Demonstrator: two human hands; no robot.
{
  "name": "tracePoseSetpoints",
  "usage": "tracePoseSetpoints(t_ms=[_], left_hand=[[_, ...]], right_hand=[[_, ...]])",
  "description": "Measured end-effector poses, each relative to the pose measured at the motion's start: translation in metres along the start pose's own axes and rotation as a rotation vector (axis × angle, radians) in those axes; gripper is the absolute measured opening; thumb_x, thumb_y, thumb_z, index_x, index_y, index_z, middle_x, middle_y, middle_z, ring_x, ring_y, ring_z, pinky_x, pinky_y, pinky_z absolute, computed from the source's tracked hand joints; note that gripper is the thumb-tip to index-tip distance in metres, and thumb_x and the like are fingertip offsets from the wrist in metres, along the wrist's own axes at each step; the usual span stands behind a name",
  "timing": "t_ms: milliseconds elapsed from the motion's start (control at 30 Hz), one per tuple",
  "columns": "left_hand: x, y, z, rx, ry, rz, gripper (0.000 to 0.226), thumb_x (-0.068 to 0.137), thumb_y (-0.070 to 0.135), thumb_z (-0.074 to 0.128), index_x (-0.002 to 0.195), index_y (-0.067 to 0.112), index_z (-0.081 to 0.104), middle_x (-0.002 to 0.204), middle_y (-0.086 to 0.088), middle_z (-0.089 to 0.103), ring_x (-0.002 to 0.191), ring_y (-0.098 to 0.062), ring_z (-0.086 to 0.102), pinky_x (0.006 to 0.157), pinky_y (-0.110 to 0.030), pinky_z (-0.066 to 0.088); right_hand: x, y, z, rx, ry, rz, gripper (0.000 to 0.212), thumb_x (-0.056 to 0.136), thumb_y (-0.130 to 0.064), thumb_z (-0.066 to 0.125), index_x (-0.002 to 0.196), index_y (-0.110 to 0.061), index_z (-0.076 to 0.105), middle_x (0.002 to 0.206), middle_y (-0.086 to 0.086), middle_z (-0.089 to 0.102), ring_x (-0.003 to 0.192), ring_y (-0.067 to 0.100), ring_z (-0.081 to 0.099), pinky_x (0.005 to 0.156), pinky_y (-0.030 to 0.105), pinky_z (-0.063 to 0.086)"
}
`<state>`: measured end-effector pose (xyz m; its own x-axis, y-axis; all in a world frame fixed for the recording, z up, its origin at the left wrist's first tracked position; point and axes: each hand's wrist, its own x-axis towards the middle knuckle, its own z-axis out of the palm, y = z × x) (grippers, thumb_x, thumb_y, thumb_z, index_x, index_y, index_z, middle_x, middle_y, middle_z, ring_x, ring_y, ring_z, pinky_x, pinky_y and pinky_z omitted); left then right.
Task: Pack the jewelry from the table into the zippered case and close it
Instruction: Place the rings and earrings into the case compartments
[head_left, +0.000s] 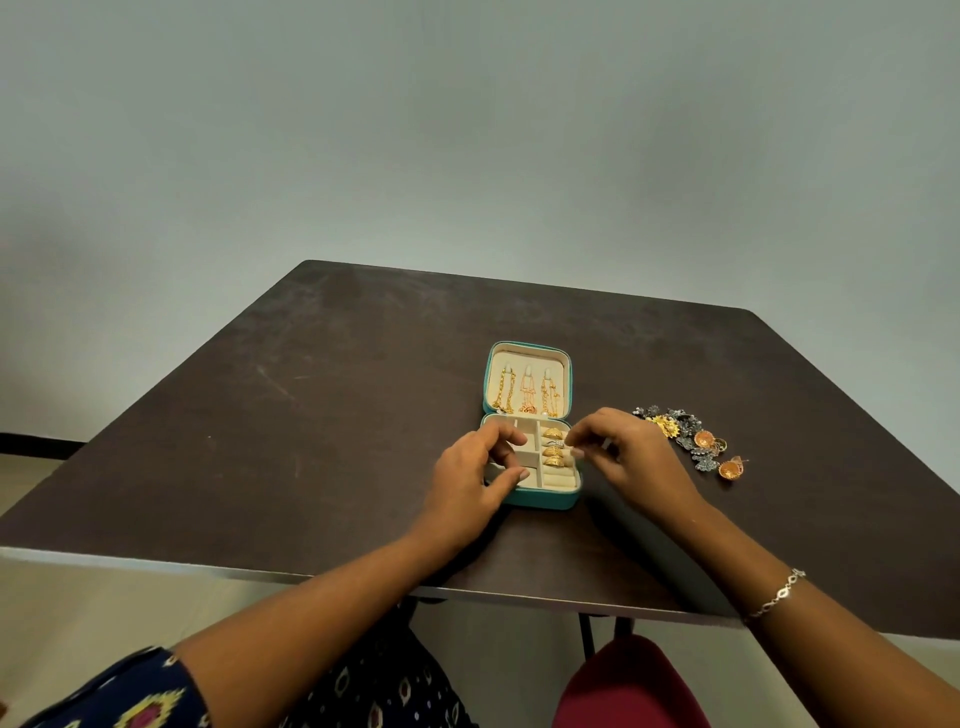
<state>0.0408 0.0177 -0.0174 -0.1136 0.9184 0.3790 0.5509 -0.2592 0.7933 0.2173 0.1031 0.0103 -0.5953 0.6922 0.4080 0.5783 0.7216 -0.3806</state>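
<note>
- Head view: zippered case (527, 499), teal outside and cream inside, lies open on a dark brown tabletop (311, 415), near the middle and close to the person.
- Lid (527, 356) is folded back on the far side. Three chains (528, 392) hang side by side in it, two gold and one pinkish.
- The base is split into small compartments, with a ring row on its right side. Gold rings (552, 448) sit in the far part of that row.
- Left hand (470, 480) rests over the left side of the base. Its fingers (506, 439) are loosely curled and grasp nothing, and the thumb lies across the front-left compartment.
- Right hand (631, 457) is at the right edge of the base. Thumb and forefinger tips are pinched together just beside the rings. They may be on a ring, but it's too small here, so I cannot tell.
- Loose jewelry pile (675, 428) lies on the tabletop right of the case, just behind the right hand. It has dark silver pieces and one yellow flower piece.
- Two orange dome earrings (730, 469) lie at the near end of that pile.
- Thin bracelet (776, 592) is on the right wrist.
- A patterned dark sleeve (140, 696) shows at bottom left, and a red chair seat (628, 686) sits below the tabletop edge.
</note>
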Motion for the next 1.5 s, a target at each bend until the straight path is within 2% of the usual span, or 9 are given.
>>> tracePoseSetpoints(t_ms=[167,300,433,600,767,967,1233,1367,1500], left_hand=[[0.000,-0.002,0.000,-0.002,0.011,0.004,0.023,0.082,0.012,0.065,0.100,0.022,0.055,0.084,0.007,0.060,0.085,-0.009,0.058,0.076,-0.028,0.050],[0.000,-0.002,0.001,-0.011,0.014,0.012,0.023,0.082,0.011,0.065,0.098,0.023,0.054,0.082,0.006,0.061,0.083,-0.009,0.058,0.073,-0.025,0.048],[0.000,-0.003,0.000,0.000,0.018,0.022,0.025,0.081,0.010,0.066,0.096,0.025,0.054,0.081,0.008,0.061,0.082,-0.009,0.059,0.071,-0.020,0.048],[-0.001,-0.003,-0.001,0.017,0.016,0.032,0.034,0.081,0.010,0.066,0.091,0.038,0.049,0.082,0.009,0.062,0.084,-0.008,0.060,0.074,-0.026,0.052],[0.000,-0.004,0.000,0.025,0.017,0.034,0.032,0.082,0.011,0.065,0.093,0.036,0.050,0.083,0.009,0.062,0.085,-0.008,0.060,0.073,-0.025,0.052],[0.000,-0.004,0.000,0.025,0.011,0.031,0.032,0.082,0.011,0.064,0.094,0.037,0.049,0.084,0.008,0.063,0.087,-0.010,0.060,0.075,-0.025,0.052],[-0.001,-0.003,-0.001,0.016,0.009,0.028,0.032,0.083,0.010,0.063,0.092,0.038,0.049,0.085,0.008,0.063,0.089,-0.008,0.060,0.074,-0.021,0.050],[-0.001,-0.002,0.000,0.010,0.010,0.026,0.033,0.083,0.010,0.063,0.091,0.039,0.049,0.085,0.008,0.063,0.090,-0.007,0.059,0.074,-0.018,0.048],[-0.001,-0.001,0.000,0.018,0.008,0.028,0.033,0.083,0.010,0.062,0.091,0.039,0.049,0.086,0.009,0.062,0.090,-0.006,0.059,0.073,-0.018,0.049]], right_hand=[[-0.018,0.027,-0.014,-0.062,0.038,-0.051,0.010,0.078,-0.003,0.068,0.083,-0.011,0.067,0.082,0.003,0.064,0.074,0.014,0.057,0.063,0.027,0.049],[-0.044,0.066,-0.022,-0.250,0.007,-0.112,0.014,0.073,-0.004,0.071,0.080,-0.014,0.066,0.083,0.001,0.063,0.080,0.011,0.050,0.063,0.023,0.040],[-0.056,0.101,-0.033,-0.319,0.172,0.067,0.019,0.070,0.003,0.074,0.080,-0.012,0.067,0.086,0.004,0.063,0.084,0.019,0.051,0.064,0.026,0.039],[-0.058,0.119,-0.036,-0.314,0.340,0.309,0.017,0.077,0.003,0.065,0.089,-0.009,0.068,0.088,0.008,0.062,0.088,0.027,0.053,0.068,0.028,0.035],[-0.056,0.124,-0.032,-0.335,0.279,0.432,0.017,0.085,-0.005,0.058,0.099,-0.010,0.067,0.096,0.009,0.062,0.097,0.029,0.052,0.071,0.031,0.036],[-0.053,0.127,-0.031,-0.380,0.186,0.298,0.034,0.082,0.003,0.058,0.107,-0.018,0.069,0.103,0.009,0.061,0.102,0.030,0.051,0.077,0.033,0.030],[-0.053,0.129,-0.036,-0.238,0.280,0.476,0.038,0.084,0.007,0.044,0.109,-0.012,0.065,0.108,0.010,0.056,0.110,0.030,0.044,0.087,0.041,0.035],[-0.053,0.128,-0.035,-0.229,0.268,0.490,0.026,0.089,-0.002,0.047,0.101,-0.013,0.067,0.107,0.009,0.056,0.110,0.028,0.044,0.088,0.040,0.035],[-0.051,0.130,-0.037,-0.219,0.243,0.551,0.023,0.088,-0.022,0.058,0.109,-0.014,0.063,0.111,0.008,0.055,0.113,0.027,0.044,0.090,0.041,0.038]])
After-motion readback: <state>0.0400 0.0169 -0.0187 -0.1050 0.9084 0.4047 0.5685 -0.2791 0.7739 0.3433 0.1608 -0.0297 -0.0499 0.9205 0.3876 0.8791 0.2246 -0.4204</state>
